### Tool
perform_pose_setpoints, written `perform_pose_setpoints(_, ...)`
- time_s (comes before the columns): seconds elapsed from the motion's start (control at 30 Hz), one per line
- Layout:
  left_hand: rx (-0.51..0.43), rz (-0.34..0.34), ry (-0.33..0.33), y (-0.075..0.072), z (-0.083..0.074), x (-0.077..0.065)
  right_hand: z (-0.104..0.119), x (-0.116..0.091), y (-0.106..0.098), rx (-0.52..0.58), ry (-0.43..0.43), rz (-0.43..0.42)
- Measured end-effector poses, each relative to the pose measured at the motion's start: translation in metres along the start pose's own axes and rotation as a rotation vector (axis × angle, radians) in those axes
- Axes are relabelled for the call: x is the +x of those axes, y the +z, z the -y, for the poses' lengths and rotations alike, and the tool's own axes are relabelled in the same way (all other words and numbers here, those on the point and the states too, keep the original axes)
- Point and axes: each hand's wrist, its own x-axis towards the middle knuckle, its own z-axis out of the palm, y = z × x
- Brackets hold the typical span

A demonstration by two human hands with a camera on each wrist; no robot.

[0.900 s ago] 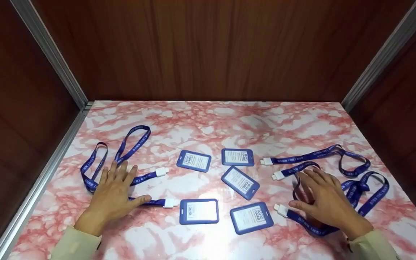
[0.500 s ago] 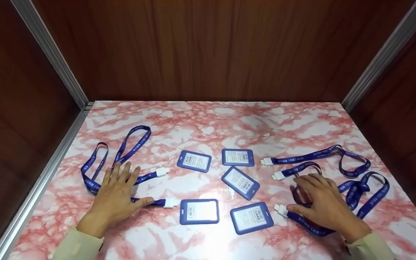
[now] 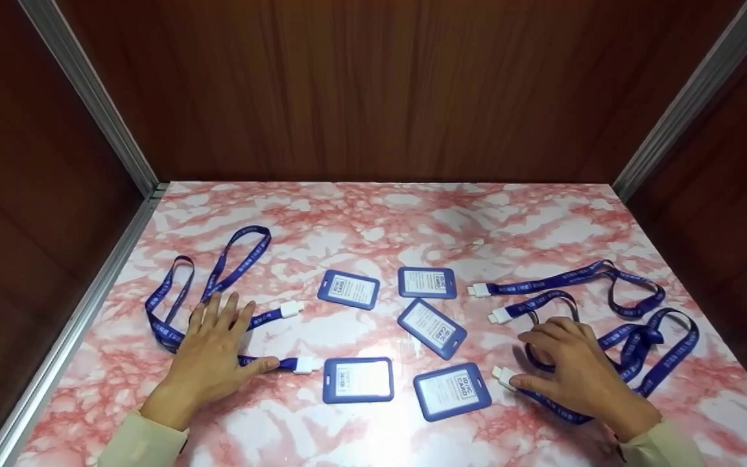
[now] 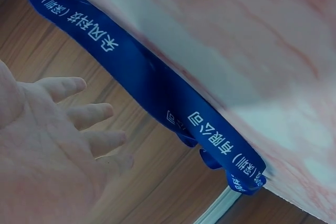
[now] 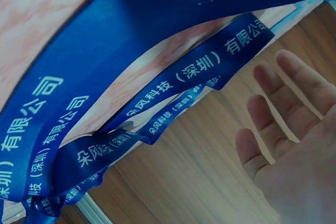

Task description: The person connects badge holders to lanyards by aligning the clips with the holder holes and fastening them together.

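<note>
My left hand [image 3: 214,350], fingers spread, hovers over two blue lanyards with white clips [image 3: 291,309] at the table's left. The left wrist view shows its palm apart from a printed blue strap [image 4: 142,80]. On the right, my right hand [image 3: 568,370] hangs with loosely bent fingers above more blue lanyards [image 3: 672,350], its thumb near a white clip [image 3: 504,377]. A gap separates its fingers [image 5: 262,114] from the straps [image 5: 178,77] in the right wrist view. Between the hands lie several blue-framed ID card holders [image 3: 357,381], apart from the clips.
The table [image 3: 373,214] has a red and white marbled top. A dark wood panel [image 3: 373,91] closes off the back, with more panels at both sides. Metal rails [image 3: 88,97] run along the corners.
The left hand has drifted slightly right. My right hand has shifted a little left and down, its fingers bending slightly more. Cards and lanyards lie where they were.
</note>
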Motion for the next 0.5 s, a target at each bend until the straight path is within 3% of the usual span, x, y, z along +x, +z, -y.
perform_pose_setpoints(0.5,0.015,-0.009,0.025,0.0004,-0.0073,-0.0006,0.0060,0.0019,0.0012,0.034,-0.064,0.008)
